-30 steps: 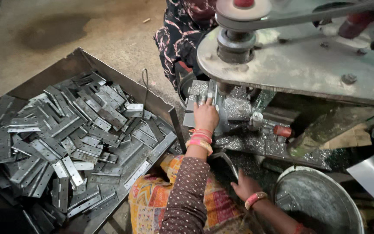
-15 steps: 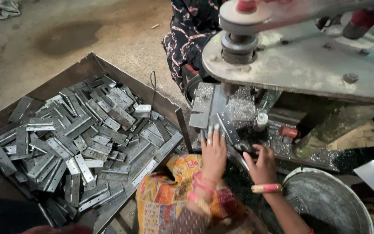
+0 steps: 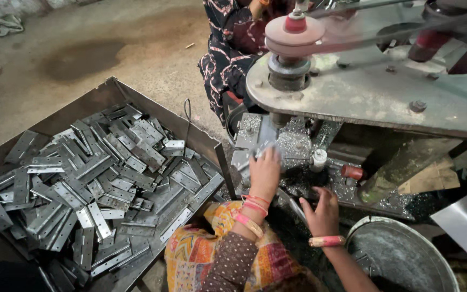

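**Left grip closed on a metal piece under the press head**

The left hand (image 3: 265, 172) has its grip curled around a small flat grey metal plate (image 3: 260, 153), pressing it against the machine's chip-strewn steel surface (image 3: 298, 146); the fingers cover most of the plate, so its outline is hard to make out. The right hand (image 3: 322, 212) lies open and fairly wide, fingers spread, on the dark ledge just below that surface, holding nothing that shows.

Above both hands, the heavy grey machine plate (image 3: 374, 97) with its pinkish round pulley (image 3: 295, 31) hides the tool that meets the work. A white cylinder (image 3: 319, 158) and a red knob (image 3: 352, 172) stand just right of the left hand.

To the left, a dark sheet-metal tray (image 3: 109, 89) holds a heap of flat grey hinge leaves (image 3: 93, 184); its near corner is cut off by the frame. A round grey metal tub (image 3: 401, 254) sits by the right wrist, partly cropped. A second person in dark patterned cloth (image 3: 228, 48) sits behind the machine, mostly out of view. No labels or signs are readable.
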